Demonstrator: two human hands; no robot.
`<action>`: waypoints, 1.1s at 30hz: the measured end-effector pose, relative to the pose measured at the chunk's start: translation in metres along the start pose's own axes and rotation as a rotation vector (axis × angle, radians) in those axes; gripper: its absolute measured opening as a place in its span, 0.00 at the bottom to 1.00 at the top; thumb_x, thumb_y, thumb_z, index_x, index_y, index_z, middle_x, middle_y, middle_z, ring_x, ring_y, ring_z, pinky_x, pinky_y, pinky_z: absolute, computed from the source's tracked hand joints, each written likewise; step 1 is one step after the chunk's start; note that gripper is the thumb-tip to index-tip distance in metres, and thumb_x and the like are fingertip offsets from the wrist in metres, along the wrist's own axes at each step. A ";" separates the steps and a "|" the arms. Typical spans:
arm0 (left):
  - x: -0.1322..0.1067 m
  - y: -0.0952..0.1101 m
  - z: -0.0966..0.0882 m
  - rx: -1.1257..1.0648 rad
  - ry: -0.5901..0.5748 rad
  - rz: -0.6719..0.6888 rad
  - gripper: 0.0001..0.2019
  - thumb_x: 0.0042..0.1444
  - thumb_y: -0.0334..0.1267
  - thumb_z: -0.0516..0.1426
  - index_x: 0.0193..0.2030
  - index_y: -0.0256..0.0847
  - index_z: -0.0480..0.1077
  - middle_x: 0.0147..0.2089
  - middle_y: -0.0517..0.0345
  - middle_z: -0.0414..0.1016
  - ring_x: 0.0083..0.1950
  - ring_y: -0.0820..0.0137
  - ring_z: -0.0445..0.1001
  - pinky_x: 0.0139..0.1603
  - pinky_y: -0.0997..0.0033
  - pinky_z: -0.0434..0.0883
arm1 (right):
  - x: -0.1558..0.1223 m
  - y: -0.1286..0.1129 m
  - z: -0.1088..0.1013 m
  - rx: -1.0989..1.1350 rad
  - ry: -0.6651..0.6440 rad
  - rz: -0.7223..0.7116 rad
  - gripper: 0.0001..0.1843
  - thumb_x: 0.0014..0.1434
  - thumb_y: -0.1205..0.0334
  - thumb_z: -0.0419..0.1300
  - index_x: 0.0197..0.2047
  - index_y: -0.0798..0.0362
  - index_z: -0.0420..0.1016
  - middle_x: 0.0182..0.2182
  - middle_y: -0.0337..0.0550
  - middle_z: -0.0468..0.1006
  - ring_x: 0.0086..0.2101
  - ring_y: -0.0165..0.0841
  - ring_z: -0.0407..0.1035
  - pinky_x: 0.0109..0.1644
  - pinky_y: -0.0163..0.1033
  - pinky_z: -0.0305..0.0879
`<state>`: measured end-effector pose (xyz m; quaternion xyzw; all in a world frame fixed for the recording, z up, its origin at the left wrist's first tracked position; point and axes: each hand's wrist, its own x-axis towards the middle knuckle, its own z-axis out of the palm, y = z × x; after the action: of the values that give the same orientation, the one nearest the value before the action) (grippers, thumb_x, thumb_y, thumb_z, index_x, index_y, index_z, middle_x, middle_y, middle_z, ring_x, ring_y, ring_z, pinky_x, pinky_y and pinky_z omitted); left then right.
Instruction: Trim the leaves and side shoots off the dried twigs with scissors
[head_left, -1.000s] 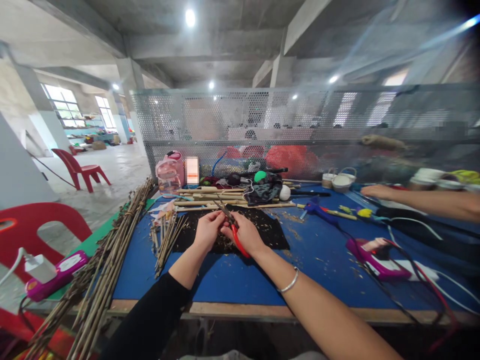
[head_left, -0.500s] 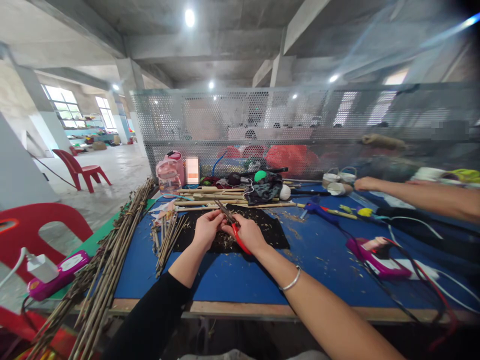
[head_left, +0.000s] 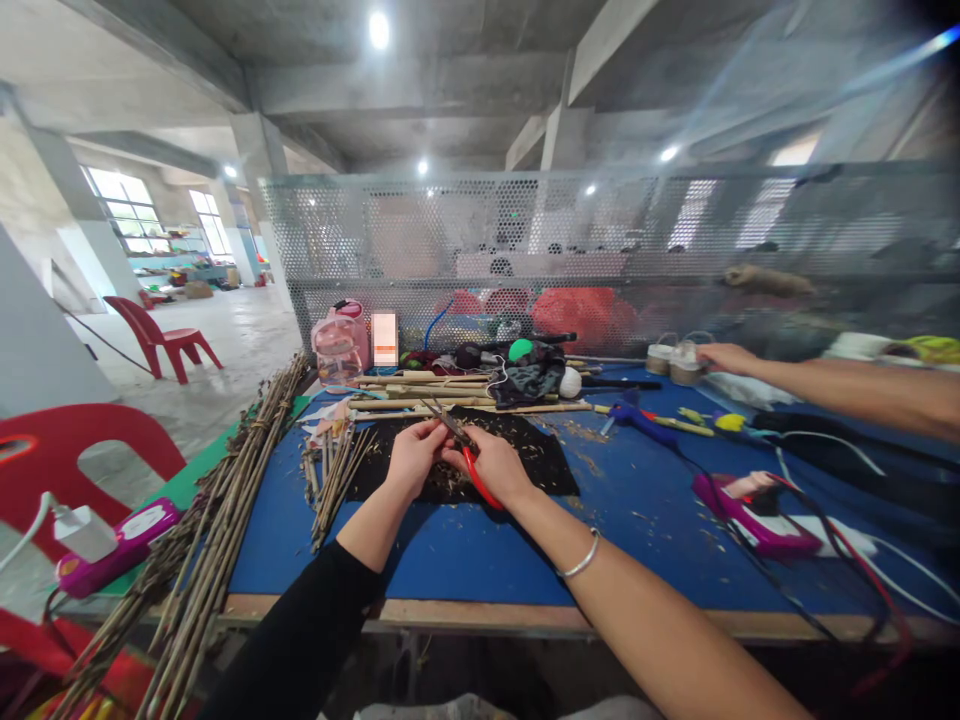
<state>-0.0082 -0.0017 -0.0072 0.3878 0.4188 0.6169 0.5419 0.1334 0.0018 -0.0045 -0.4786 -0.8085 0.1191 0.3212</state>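
Note:
My right hand (head_left: 491, 465) is closed round a pair of red-handled scissors (head_left: 482, 482), whose dark blades point up and to the left. Close beside it, touching near the blades, my left hand (head_left: 415, 455) is pinched at the fingertips; whatever sits between them is too small and hidden to name. Under both hands lies a black cloth (head_left: 536, 458) strewn with small pale clippings. A small pile of short cut sticks (head_left: 341, 485) rests left of the cloth.
A long bundle of dry stems (head_left: 232, 500) crosses the table's left edge. Bamboo sticks (head_left: 427, 392) and a white ball (head_left: 570, 382) lie behind. Purple power strips (head_left: 765, 520) with cables sit right. A co-worker's hand (head_left: 727, 358) touches small pale baskets (head_left: 684, 362).
My hands and the scissors have barely moved. At the right, the co-worker's hand has moved slightly back and left, and the small basket by it now stands upright.

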 end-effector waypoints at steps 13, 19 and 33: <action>0.002 -0.008 0.000 0.063 -0.038 0.013 0.14 0.38 0.44 0.64 0.25 0.33 0.73 0.24 0.56 0.72 0.24 0.76 0.67 0.26 0.77 0.63 | 0.001 0.001 0.005 -0.084 0.047 -0.033 0.25 0.50 0.43 0.57 0.45 0.52 0.67 0.37 0.46 0.74 0.36 0.36 0.69 0.36 0.35 0.60; 0.003 -0.009 -0.001 0.086 -0.017 0.040 0.15 0.40 0.45 0.62 0.30 0.34 0.75 0.25 0.56 0.74 0.23 0.77 0.67 0.25 0.78 0.63 | 0.002 0.001 0.004 -0.012 0.017 -0.005 0.20 0.52 0.45 0.56 0.43 0.49 0.69 0.33 0.43 0.76 0.33 0.34 0.71 0.34 0.33 0.59; 0.004 -0.004 -0.001 0.014 0.125 0.093 0.13 0.39 0.39 0.63 0.31 0.33 0.74 0.25 0.56 0.74 0.25 0.76 0.69 0.29 0.76 0.67 | 0.001 -0.004 0.001 -0.169 -0.020 -0.003 0.28 0.51 0.41 0.55 0.48 0.52 0.65 0.42 0.48 0.73 0.43 0.39 0.68 0.42 0.37 0.60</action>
<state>-0.0080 0.0023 -0.0111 0.3713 0.4378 0.6615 0.4825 0.1300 0.0011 -0.0026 -0.5014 -0.8196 0.0547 0.2717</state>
